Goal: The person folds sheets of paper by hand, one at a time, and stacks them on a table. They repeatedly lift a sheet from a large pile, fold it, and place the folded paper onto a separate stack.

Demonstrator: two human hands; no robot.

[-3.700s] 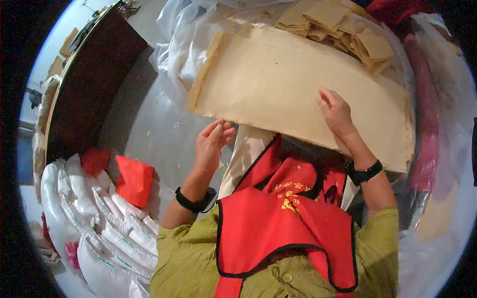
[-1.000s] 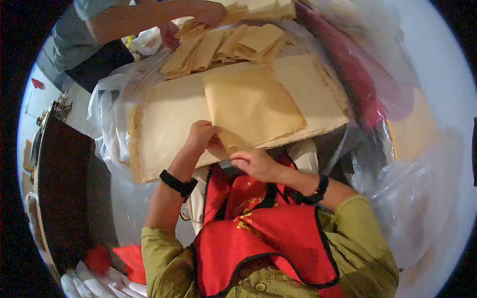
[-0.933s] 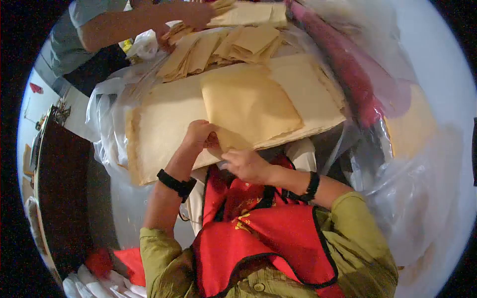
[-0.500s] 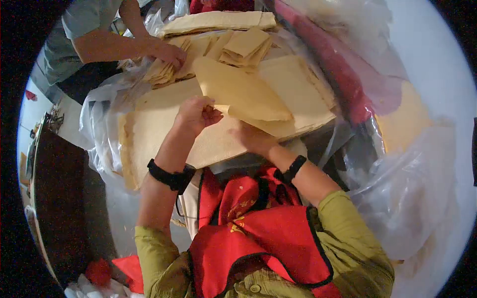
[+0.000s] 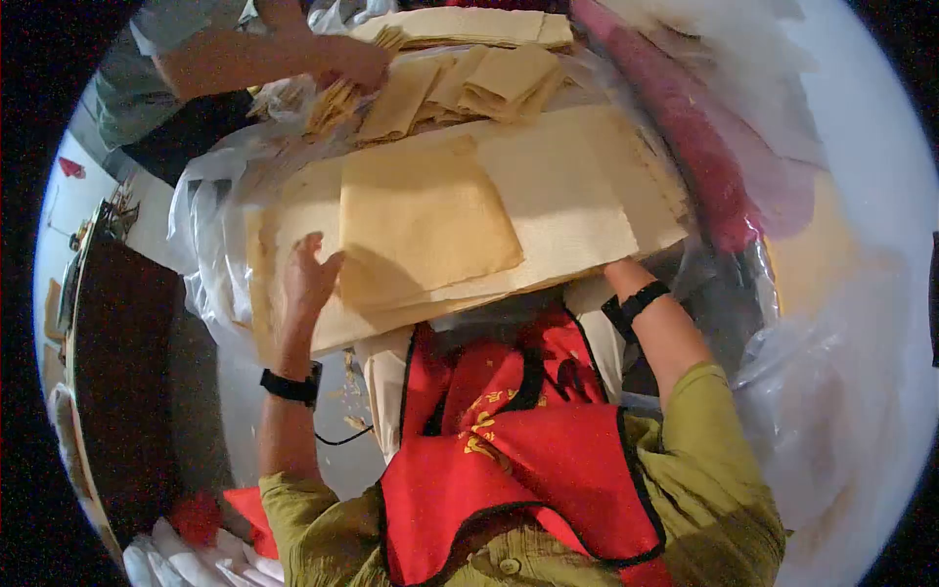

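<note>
A smaller tan-yellow sheet (image 5: 421, 225) lies flat on a large pale-yellow sheet (image 5: 577, 210), which tops a stack of similar sheets. Beside the smaller sheet's left edge is my left hand (image 5: 311, 274), its thumb and fingers apart and nothing held. My right hand (image 5: 618, 268) is at the front right edge of the large sheet, with its fingers hidden beneath that edge. Whether those fingers pinch the sheet I cannot make out.
Folded yellow bundles (image 5: 509, 83) lie at the back, before a long folded stack (image 5: 469, 27). Another person's hand (image 5: 362, 64) touches bundles at the back left. Clear plastic wrap (image 5: 205, 235) hangs at the left; a dark red roll (image 5: 685, 127) lies right.
The smaller sheet, held up before, now lies flat. My left hand has let go and moved left; my right hand has moved right to the large sheet's edge. The other person's hand shifted back.
</note>
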